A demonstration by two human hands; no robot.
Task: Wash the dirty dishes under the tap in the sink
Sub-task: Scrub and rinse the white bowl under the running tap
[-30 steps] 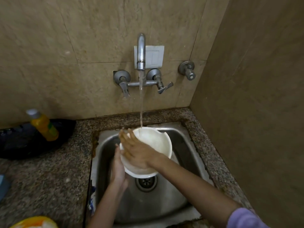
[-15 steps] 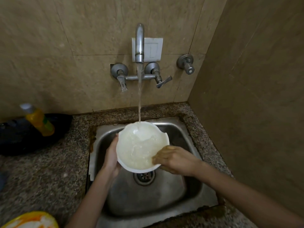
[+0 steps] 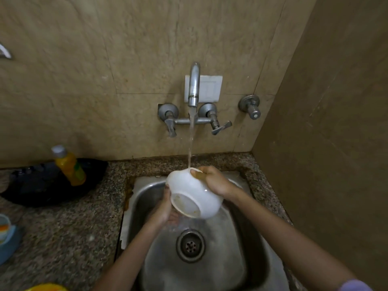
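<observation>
A white bowl point(image 3: 192, 191) is held over the steel sink point(image 3: 247, 259), turned so its underside and foot ring face me. My right hand point(image 3: 214, 181) grips its far rim from above. My left hand point(image 3: 164, 208) is under the bowl's left side, fingers against it. Water runs from the wall tap point(image 3: 194, 85) and lands on the bowl's upper edge by my right fingers, then spills off below. The drain point(image 3: 190, 245) is open beneath.
A yellow bottle point(image 3: 69, 165) stands in a black pan point(image 3: 42, 185) on the granite counter point(image 3: 69, 234) at left. A blue dish point(image 3: 8, 242) and a yellow item point(image 3: 45, 287) sit at the left edge. A brown wall closes the right side.
The bowl was open side up and filling with water; it is now tipped over with its base toward me. My right hand moved from the near rim to the far rim.
</observation>
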